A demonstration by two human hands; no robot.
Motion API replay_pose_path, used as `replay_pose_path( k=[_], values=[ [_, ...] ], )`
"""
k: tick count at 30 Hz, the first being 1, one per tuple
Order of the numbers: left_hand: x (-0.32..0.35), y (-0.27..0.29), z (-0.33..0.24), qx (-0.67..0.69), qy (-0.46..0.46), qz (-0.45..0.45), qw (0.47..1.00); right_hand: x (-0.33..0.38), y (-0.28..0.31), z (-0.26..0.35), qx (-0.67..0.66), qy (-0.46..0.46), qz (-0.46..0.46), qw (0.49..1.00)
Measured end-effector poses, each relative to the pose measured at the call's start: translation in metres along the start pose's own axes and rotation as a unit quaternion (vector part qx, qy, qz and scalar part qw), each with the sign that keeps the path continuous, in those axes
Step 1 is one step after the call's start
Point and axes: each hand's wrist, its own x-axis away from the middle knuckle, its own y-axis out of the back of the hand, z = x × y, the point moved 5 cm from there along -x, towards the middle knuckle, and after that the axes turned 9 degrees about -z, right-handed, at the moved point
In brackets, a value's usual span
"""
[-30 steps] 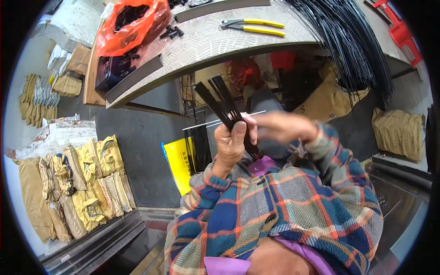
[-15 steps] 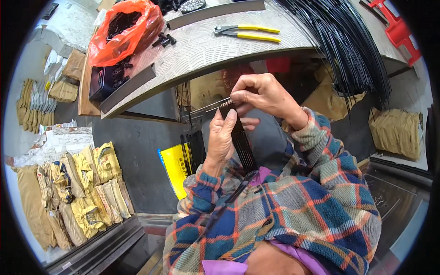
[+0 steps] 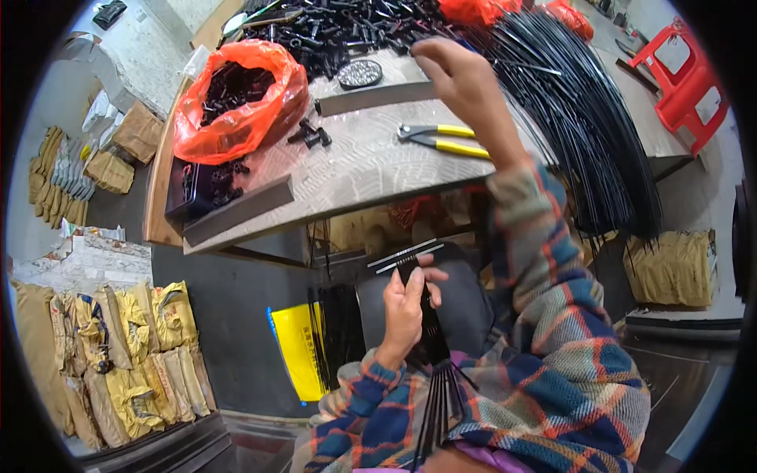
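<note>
In my left hand (image 3: 404, 315), low in front of my body, is a bundle of thin black rods (image 3: 430, 323), gripped between thumb and fingers. Their lower ends fan out over my jacket. Across the bundle's top lie two thin silver rods (image 3: 402, 254), side by side. My right hand (image 3: 467, 79) is raised over the table at the near edge of a heap of small black parts (image 3: 339, 35), its fingers curled; what they hold, if anything, is too small to make out. Below it lie pincers with yellow handles (image 3: 445, 140).
On the table (image 3: 355, 150) stand an orange-red bag (image 3: 185, 130) of black parts, an oval dish (image 3: 360, 73) and dark metal strips (image 3: 236, 213). Long black rods (image 3: 587, 118) hang off its right side. A red stool (image 3: 686, 87) and wrapped bundles (image 3: 142, 347) flank me.
My right hand has left the bundle and moved up and forward to the heap of black parts. My left hand, still on the bundle, sits lower in view. More of the table shows.
</note>
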Motion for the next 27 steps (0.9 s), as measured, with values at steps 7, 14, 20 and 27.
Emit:
replay_pose_path(
  k=[7, 14, 20, 27],
  values=[
    [-0.020, 0.031, 0.002, -0.035, 0.018, -0.049, 0.998, -0.064, -0.188, -0.115, 0.221, 0.050, 0.220, 0.949],
    [-0.039, 0.040, 0.003, -0.028, 0.059, -0.056, 0.996, -0.067, -0.230, -0.155, 0.280, 0.098, 0.288, 0.911],
    [-0.040, 0.046, -0.001, 0.020, 0.040, -0.041, 0.998, -0.069, -0.164, -0.073, -0.105, -0.065, 0.258, 0.958],
    [-0.026, 0.042, -0.010, 0.016, 0.014, -0.035, 0.999, 0.024, -0.127, -0.007, -0.246, -0.257, 0.293, 0.888]
  ],
)
